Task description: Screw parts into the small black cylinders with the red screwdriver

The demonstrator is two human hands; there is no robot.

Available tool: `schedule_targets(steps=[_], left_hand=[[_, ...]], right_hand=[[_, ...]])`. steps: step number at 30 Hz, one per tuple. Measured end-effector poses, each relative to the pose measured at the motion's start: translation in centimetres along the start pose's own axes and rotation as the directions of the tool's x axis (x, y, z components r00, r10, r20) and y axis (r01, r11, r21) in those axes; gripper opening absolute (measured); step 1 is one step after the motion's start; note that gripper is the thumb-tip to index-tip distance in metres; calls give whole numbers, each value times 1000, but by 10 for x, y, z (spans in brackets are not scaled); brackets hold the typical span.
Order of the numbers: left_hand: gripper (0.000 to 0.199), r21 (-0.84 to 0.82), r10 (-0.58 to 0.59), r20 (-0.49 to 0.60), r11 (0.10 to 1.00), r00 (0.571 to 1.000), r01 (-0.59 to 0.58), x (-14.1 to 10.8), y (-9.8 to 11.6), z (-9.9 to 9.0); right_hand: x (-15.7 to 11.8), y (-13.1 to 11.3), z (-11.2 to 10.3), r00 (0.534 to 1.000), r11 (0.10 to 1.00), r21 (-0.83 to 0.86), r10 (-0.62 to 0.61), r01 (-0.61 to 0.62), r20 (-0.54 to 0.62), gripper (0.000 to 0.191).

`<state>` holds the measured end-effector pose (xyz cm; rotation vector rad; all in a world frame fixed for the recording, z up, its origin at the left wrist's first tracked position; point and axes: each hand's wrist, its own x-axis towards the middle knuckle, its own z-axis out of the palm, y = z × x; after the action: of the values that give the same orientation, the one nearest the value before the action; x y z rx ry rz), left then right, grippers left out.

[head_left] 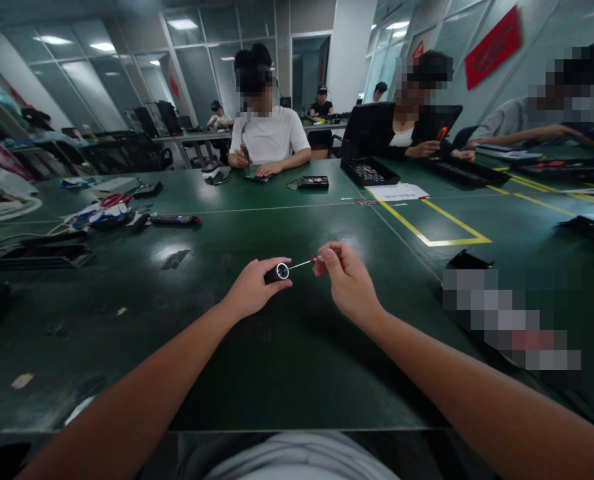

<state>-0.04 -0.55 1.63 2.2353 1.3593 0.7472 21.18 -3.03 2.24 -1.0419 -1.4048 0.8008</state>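
Note:
My left hand (pixel 251 290) is closed around a short black cylinder (pixel 281 271) with a pale ring at its round end, which faces right and toward me. Between the fingers of my right hand (pixel 349 277) is the handle of a thin screwdriver (pixel 303 265), red near the shaft. Its metal shaft points left, and the tip is at the ringed end of the cylinder; I cannot tell whether it touches. Both hands are above the green table, in front of me. What is inside the cylinder is too small to make out.
A black flashlight-like tube (pixel 175 220) lies at the left, near tangled cables and gloves (pixel 104 212). Yellow tape (pixel 457 241) marks the table at the right. Across it, a person in white (pixel 271 137) works near a black box (pixel 313 182). A bit case (pixel 369 172) stands open.

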Motion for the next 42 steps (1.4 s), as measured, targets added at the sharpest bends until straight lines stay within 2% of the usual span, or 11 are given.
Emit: schedule_targets(steps=[3, 8, 12, 15, 20, 22, 27, 32, 35, 40, 42], left_hand=[[45, 11, -9, 6, 1000, 1000, 9, 0, 1, 0], [46, 46, 12, 24, 999, 1000, -13, -1, 2, 1], [45, 59, 35, 33, 998, 999, -37, -2, 2, 1], [44, 58, 33, 17, 998, 999, -34, -2, 0, 2], [45, 67, 46, 33, 997, 998, -48, -1, -3, 3], [45, 68, 38, 36, 997, 999, -40, -1, -3, 3], [45, 59, 6, 8, 998, 1000, -7, -2, -1, 1], [45, 74, 27, 20, 997, 999, -29, -2, -3, 2], [45, 69, 31, 27, 997, 999, -33, -2, -4, 3], [47, 73, 7, 40, 997, 999, -10, -1, -3, 2], [46, 102, 45, 69, 993, 997, -52, -1, -1, 1]], right_hand=[[-1, -3, 0, 1000, 1000, -26, -13, 14, 12, 22], [-2, -9, -3, 1000, 993, -113, 22, -24, -18, 37], [-3, -8, -4, 999, 980, -199, -34, 26, -33, 24], [-4, -8, -4, 999, 984, -173, -50, 50, 1, 18], [-5, -12, -5, 999, 963, -265, -46, 50, 22, 35], [-4, -12, -5, 999, 955, -292, -51, 54, 17, 33], [-4, -6, -5, 998, 973, -222, -54, 59, 28, 23], [-3, -10, -5, 999, 974, -226, -22, 28, 29, 36], [-2, -13, -5, 1000, 971, -239, -15, 19, 18, 29], [0, -7, -1, 1000, 996, -81, 29, -29, -2, 22], [2, 0, 0, 997, 996, -39, 74, -74, -14, 25]])
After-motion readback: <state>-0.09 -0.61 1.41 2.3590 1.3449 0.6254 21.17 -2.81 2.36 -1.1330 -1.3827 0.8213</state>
